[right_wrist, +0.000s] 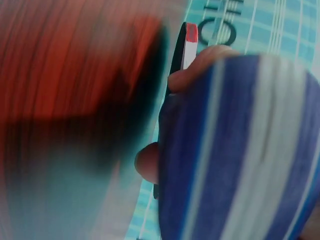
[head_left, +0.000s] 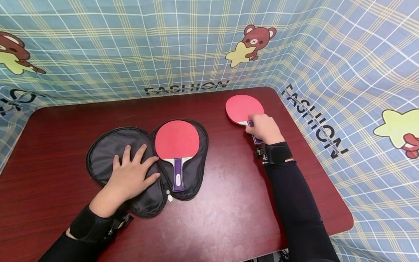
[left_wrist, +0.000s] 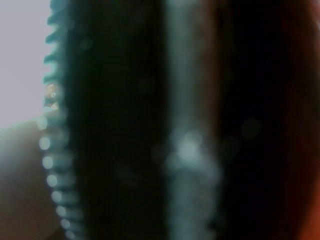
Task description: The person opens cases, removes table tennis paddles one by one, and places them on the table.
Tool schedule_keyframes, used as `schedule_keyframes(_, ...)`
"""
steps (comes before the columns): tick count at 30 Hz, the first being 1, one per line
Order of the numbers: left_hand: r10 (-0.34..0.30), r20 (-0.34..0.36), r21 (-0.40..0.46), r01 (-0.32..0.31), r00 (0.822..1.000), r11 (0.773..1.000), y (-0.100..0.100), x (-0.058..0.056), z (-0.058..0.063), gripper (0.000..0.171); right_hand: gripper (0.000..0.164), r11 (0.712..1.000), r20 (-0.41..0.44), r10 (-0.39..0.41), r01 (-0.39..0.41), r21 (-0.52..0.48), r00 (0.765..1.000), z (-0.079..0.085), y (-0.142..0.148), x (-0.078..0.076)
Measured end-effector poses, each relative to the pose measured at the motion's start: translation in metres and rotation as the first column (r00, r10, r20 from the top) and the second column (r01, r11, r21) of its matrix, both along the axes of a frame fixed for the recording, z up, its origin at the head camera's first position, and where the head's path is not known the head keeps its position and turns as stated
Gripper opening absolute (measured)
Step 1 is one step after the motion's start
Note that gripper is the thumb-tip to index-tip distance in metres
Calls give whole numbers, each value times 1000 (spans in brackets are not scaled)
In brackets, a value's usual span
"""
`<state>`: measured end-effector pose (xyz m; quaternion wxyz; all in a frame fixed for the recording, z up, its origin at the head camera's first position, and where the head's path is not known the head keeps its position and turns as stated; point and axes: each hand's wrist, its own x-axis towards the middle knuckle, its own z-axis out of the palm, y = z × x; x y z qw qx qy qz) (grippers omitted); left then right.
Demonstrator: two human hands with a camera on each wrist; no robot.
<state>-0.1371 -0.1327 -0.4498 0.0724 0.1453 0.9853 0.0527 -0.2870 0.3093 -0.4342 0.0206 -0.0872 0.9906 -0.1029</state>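
A black zippered paddle case (head_left: 104,153) lies unfolded on the table, its two halves side by side. My left hand (head_left: 129,180) rests on the left half with fingers spread, its thumb and little reach pointing toward the seam. In the right half lies a red table tennis paddle (head_left: 177,140), purple handle toward me. Over at the right, my right hand (head_left: 266,129) grips the purple handle of a second red paddle (head_left: 243,108). The right wrist view shows that handle's striped butt (right_wrist: 240,150) up close, with fingers (right_wrist: 200,65) around it. Blurred zipper teeth (left_wrist: 57,160) fill part of the left wrist view.
Both paddles and the case are on a dark red wooden table (head_left: 226,203) with rounded corners. Checked fabric (head_left: 183,47) with bear prints hangs behind it and along its right side. A white zipper pull (head_left: 170,197) dangles at the case's near seam.
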Motion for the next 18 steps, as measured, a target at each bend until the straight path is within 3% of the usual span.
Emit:
schedule_keyframes(10, -1, -4, 2, 1, 1000, 1000, 1, 0, 0, 59, 10, 998, 17, -54, 54, -16, 998, 0, 36, -4)
schedule_keyframes(16, -2, -10, 4, 2, 1000, 1000, 1, -1, -1, 58, 54, 996, 52, -82, 83, -14, 995, 2, 47, -6)
schedule_keyframes(18, -3, -12, 1, 3, 1000, 1000, 1, -1, -1, 59, 60, 996, 60, -92, 93, -11, 994, 1, 50, -6)
